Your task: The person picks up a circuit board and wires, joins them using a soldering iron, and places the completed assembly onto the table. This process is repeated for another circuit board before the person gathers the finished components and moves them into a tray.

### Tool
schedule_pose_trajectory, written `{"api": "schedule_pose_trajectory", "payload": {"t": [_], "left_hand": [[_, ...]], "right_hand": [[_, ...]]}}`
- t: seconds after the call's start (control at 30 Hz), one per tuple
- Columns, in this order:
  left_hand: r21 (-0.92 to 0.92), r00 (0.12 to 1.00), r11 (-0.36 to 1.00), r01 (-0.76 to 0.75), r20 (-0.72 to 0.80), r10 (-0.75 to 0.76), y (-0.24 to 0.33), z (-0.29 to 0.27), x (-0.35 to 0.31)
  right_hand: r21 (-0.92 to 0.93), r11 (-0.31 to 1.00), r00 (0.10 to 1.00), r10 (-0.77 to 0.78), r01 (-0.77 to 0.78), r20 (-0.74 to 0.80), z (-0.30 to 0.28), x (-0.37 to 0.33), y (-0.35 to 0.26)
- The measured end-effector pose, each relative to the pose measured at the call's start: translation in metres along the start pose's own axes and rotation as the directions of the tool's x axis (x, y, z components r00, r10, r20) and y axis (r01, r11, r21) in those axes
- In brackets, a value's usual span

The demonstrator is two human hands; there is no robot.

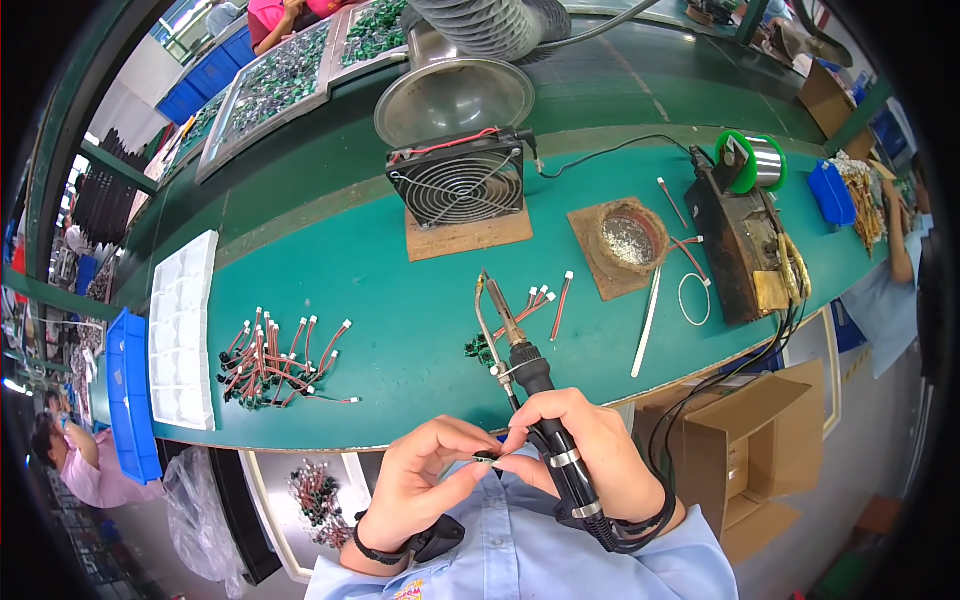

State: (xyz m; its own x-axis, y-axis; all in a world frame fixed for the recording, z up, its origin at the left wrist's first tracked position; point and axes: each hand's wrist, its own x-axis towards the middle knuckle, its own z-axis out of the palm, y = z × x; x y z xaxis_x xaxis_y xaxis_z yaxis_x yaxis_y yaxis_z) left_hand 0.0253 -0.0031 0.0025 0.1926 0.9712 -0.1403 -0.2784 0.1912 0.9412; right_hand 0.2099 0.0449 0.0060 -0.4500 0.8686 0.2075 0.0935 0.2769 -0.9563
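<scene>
My left hand (415,485) pinches a small dark-and-green circuit board (485,457) between thumb and fingertips, just off the bench's near edge. Close against it, my right hand (612,462) is wrapped round a black soldering iron (532,372) with a thin metal tube clamped along it. The iron's tip points away from me, over the green mat. My right thumb and fingertip also meet at the board. Beneath the iron lie a few green boards (478,348) with red-and-black wires and white connectors. Fingers partly cover the held board.
A black fan (462,182) stands ahead, before a metal exhaust hood (455,100). Wired boards (275,360) are piled left, beside a white tray (183,330) and blue bin (133,400). Right are a round tin (632,238), solder spool (765,163), soldering station (735,240) and cardboard box (745,440).
</scene>
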Motion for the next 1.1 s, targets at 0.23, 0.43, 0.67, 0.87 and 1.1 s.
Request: {"api": "schedule_pose_trajectory", "payload": {"t": [0.23, 0.43, 0.67, 0.87, 1.1], "left_hand": [[-0.001, 0.997, 1.0, -0.016, -0.07, 0.016, 0.002, 0.001, -0.005], [-0.126, 0.994, 0.99, -0.067, -0.091, 0.055, -0.003, 0.0, -0.003], [-0.261, 0.98, 0.965, -0.01, -0.194, -0.042, -0.007, -0.01, 0.003], [-0.175, 0.961, 0.98, -0.098, -0.272, 0.048, -0.01, -0.015, 0.012], [-0.086, 0.947, 0.985, -0.146, -0.302, 0.114, -0.014, -0.018, 0.011]], "right_hand": [[0.006, 1.0, 0.998, 0.004, -0.003, -0.06, 0.006, 0.0, -0.004], [0.009, 1.0, 0.996, -0.004, 0.004, -0.093, 0.005, -0.005, -0.001], [-0.093, 0.985, 0.937, -0.167, 0.145, -0.306, -0.004, -0.022, 0.02], [-0.114, 0.982, 0.894, -0.186, 0.152, -0.407, -0.015, -0.052, 0.027], [-0.416, 0.855, 0.941, -0.338, 0.309, 0.004, -0.007, -0.059, 0.02]]}}
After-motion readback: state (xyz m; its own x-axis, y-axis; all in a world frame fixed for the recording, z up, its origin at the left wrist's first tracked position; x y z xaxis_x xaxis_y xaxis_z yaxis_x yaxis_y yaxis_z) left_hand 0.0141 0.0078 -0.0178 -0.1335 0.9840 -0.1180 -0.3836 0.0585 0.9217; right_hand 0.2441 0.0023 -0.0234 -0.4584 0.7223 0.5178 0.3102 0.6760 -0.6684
